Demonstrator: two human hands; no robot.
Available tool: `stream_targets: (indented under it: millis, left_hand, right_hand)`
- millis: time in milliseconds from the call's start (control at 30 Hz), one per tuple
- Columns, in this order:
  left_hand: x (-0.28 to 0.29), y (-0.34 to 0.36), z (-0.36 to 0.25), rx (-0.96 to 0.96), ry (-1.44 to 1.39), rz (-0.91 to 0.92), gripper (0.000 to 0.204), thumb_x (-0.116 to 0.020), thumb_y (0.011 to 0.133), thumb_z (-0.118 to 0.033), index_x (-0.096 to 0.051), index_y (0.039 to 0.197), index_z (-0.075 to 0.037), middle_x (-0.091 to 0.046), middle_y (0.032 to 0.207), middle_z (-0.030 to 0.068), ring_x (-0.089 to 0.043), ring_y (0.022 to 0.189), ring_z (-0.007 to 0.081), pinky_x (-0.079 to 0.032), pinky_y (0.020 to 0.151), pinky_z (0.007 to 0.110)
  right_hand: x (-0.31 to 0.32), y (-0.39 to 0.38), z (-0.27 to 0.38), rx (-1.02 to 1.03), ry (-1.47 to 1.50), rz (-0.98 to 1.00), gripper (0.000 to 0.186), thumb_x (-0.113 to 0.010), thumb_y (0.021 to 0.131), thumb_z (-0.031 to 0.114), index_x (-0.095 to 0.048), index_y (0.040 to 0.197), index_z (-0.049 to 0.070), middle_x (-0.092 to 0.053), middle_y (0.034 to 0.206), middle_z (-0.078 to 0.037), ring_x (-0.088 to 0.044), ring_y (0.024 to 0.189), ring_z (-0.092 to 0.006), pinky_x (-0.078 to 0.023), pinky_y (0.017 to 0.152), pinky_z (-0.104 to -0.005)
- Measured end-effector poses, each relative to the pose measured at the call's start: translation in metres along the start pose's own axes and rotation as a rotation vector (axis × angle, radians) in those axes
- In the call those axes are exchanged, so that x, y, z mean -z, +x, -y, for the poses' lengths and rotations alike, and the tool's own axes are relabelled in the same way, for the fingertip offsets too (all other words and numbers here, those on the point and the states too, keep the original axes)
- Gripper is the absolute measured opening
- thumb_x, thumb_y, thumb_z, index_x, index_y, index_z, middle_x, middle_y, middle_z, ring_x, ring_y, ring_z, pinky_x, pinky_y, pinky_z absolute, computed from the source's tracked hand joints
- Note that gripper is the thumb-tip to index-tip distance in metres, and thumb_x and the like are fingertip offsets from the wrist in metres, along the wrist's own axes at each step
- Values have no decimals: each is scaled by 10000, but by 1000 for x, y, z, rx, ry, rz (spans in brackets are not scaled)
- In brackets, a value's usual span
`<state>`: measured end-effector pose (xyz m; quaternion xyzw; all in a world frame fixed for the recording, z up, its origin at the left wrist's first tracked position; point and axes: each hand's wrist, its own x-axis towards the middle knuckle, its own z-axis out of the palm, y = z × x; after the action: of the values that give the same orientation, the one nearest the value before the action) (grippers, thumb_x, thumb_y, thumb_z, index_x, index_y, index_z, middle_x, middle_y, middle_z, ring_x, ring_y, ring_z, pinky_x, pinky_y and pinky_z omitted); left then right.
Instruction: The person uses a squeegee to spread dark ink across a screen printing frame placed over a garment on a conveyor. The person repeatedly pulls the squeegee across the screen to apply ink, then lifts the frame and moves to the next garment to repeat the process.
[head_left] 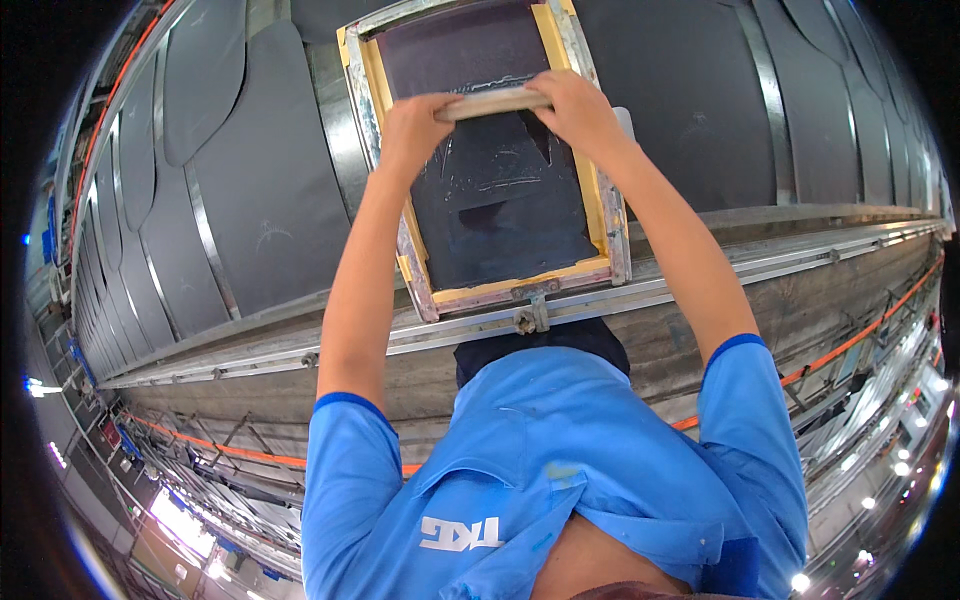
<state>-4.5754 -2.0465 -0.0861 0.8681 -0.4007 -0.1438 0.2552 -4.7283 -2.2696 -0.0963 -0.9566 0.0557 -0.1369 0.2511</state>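
Both my hands grip a pale, wooden-looking squeegee (492, 103) laid crosswise over a dark printing screen (500, 215). My left hand (413, 128) is closed round its left end, my right hand (577, 108) round its right end. The squeegee's lower edge is hard to make out. Yellow tape (520, 283) lines the inside of the screen's metal frame (617, 235). Thin pale streaks show on the mesh below and above the squeegee. The frame rests on a long table, its near end at the metal rail, where a small clamp or bracket (530, 312) sits.
Dark fabric-like cut pieces (265, 190) lie along the table on the left, more dark panels (690, 110) on the right, with shiny metal strips between them. A metal rail (420, 336) runs along the table's near edge. Behind me an orange line (235, 450) follows another long structure.
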Motion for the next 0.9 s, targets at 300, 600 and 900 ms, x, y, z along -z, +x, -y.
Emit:
stream_targets:
  millis: [300, 600, 900]
  left_hand:
    - [-30, -71, -21, 44, 101, 135, 455, -758, 714, -83, -766, 1161, -172, -762, 1076, 110, -729, 954, 299, -580, 861, 398]
    - [-55, -176, -43, -56, -2, -40, 491, -711, 718, 36, -734, 1186, -110, -708, 1262, 76, -643, 1216, 292, -522, 1034, 388]
    - [-61, -197, -43, -124, -51, -133, 488, -701, 719, 41, -717, 1194, -67, -691, 1289, 98, -612, 1255, 305, -496, 1074, 404]
  right_hand:
    - [-16, -98, 26, -113, 176, 70, 381, -714, 785, 51, -663, 1160, 11, -666, 1160, -164, -623, 1119, -362, -500, 995, -439]
    - [18, -143, 0, -287, 352, -43, 498, -796, 840, 284, -655, 1248, 35, -618, 1185, -157, -564, 1169, -314, -457, 997, -443]
    - [3, -65, -62, -595, 243, -355, 286, -629, 978, 307, -724, 1117, 76, -746, 1086, -170, -715, 1051, -319, -531, 902, -400]
